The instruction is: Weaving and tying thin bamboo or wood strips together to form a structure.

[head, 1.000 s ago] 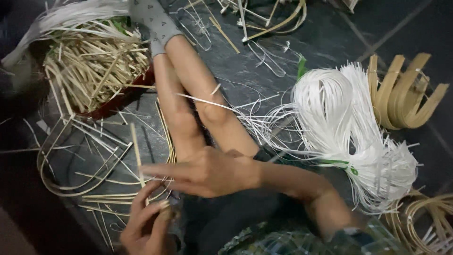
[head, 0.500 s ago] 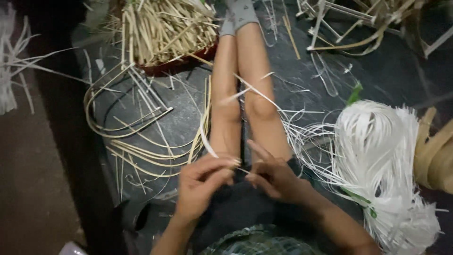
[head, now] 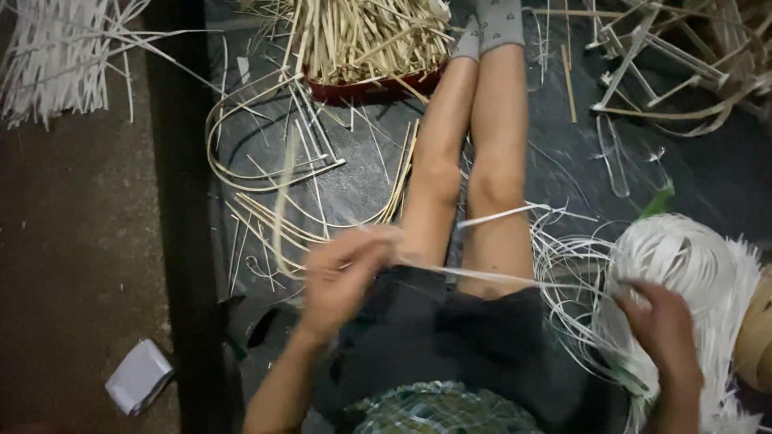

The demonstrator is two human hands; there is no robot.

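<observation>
**Two hands, one white strip drawn across the lap**

Two hands are in view over my lap. My left hand (head: 346, 277) is blurred; its fingers are curled around the near end of a thin white strip (head: 482, 277) and, as far as the blur allows, a pale cane splint (head: 281, 201) that rises from the hand toward the far side of the mat. I cannot tell how tight that grasp is.

The white strip runs from my left hand across both thighs, just above the hem of my dark shorts (head: 450, 329), to the white strip bundle (head: 691, 265) at the right edge of the dark floor mat (head: 579, 161). My right hand (head: 663, 329) rests on the near side of that bundle, fingers bent and closed on its strands.

My bare legs (head: 490, 161) stretch away along the middle of the mat. At the far edge, just beside my grey-socked feet, stands a red tray (head: 370, 87) heaped with short cane pieces. Curved cane hoops (head: 257, 153) lie on the left part of the mat. A small folded white packet (head: 138, 376) lies off the mat, on the brown floor near the left corner.
</observation>
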